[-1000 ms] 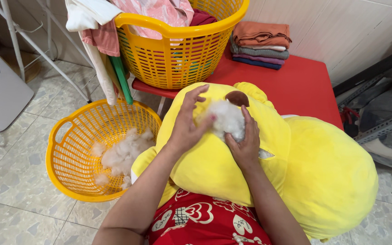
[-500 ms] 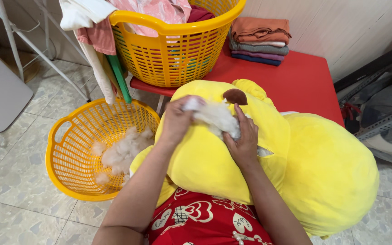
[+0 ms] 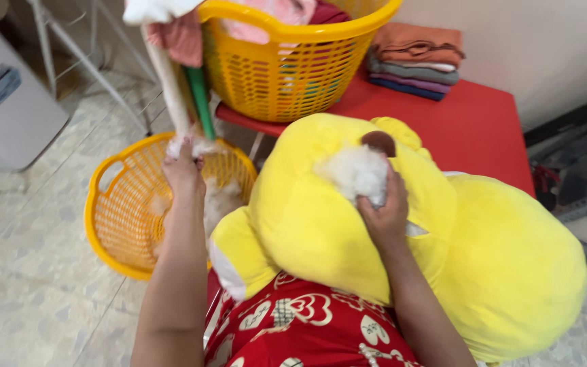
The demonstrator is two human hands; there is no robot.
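Note:
A big yellow plush toy [image 3: 321, 224] lies across my lap, white stuffing [image 3: 353, 171] bulging from an opening near its brown nose [image 3: 379, 142]. My right hand [image 3: 383, 216] presses on the toy at that opening, fingers on the stuffing. My left hand [image 3: 183, 170] is stretched out over the low yellow basket [image 3: 113, 224] on the floor, closed on a tuft of white stuffing [image 3: 195, 145]. More white stuffing [image 3: 220, 198] lies inside that basket.
A tall yellow laundry basket [image 3: 287, 68] full of clothes stands on a red table [image 3: 477, 129] beside a stack of folded cloths [image 3: 416, 60]. A white appliance [image 3: 5, 102] and a metal rack [image 3: 96, 68] stand at the left on the tiled floor.
My left hand pulled a tuft of stuffing out of the toy and carried it left, over the floor basket. My right hand stayed on the opening.

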